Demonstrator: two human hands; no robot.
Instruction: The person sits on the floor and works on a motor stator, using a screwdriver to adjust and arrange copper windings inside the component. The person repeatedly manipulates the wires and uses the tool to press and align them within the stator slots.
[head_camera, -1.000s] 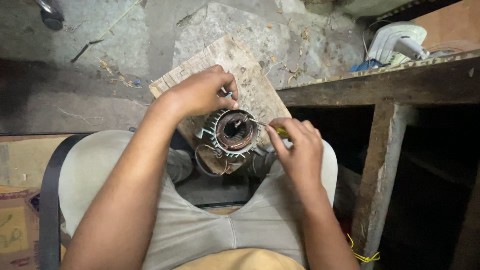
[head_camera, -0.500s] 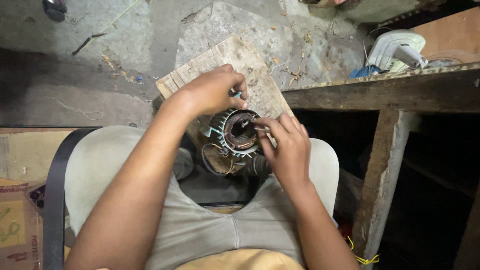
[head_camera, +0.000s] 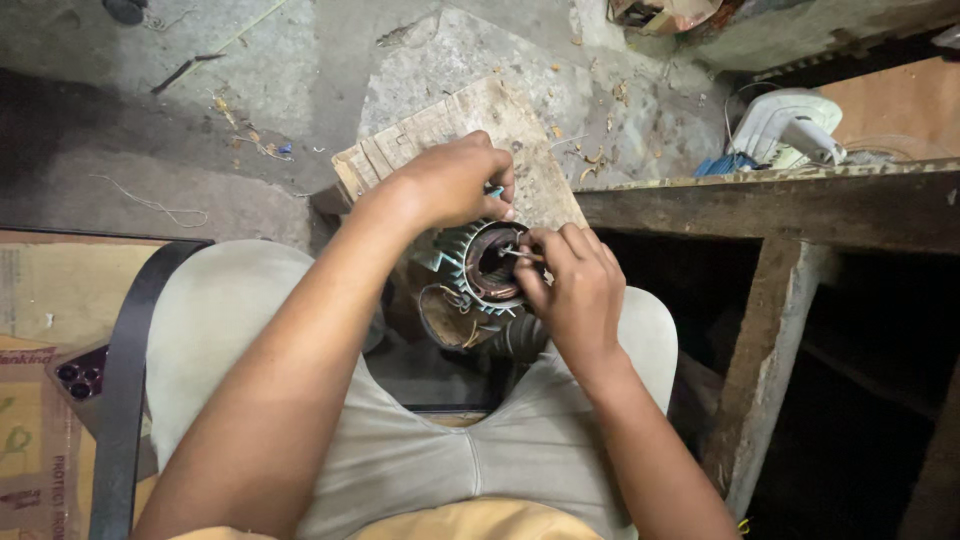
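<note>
A round motor stator (head_camera: 478, 268) with pale blue-green fins and copper windings sits between my knees, resting against a worn wooden board (head_camera: 470, 130). My left hand (head_camera: 450, 185) grips the stator's top rim and steadies it. My right hand (head_camera: 570, 285) is at the stator's right side, fingers pinched on a thin pale strip (head_camera: 520, 255) that pokes into the bore. A second round winding part (head_camera: 450, 318) lies just below the stator, partly hidden by my wrist.
A rough wooden bench (head_camera: 800, 205) with a thick leg (head_camera: 770, 360) stands at the right, dark space beneath it. A white appliance (head_camera: 785, 125) rests behind it. Cardboard (head_camera: 40, 400) and a black strap (head_camera: 125, 380) lie at my left. The concrete floor is littered with scraps.
My right hand has moved left from the stator's outer edge onto its bore, now pinching the thin strip. My left hand keeps its hold on the top rim.
</note>
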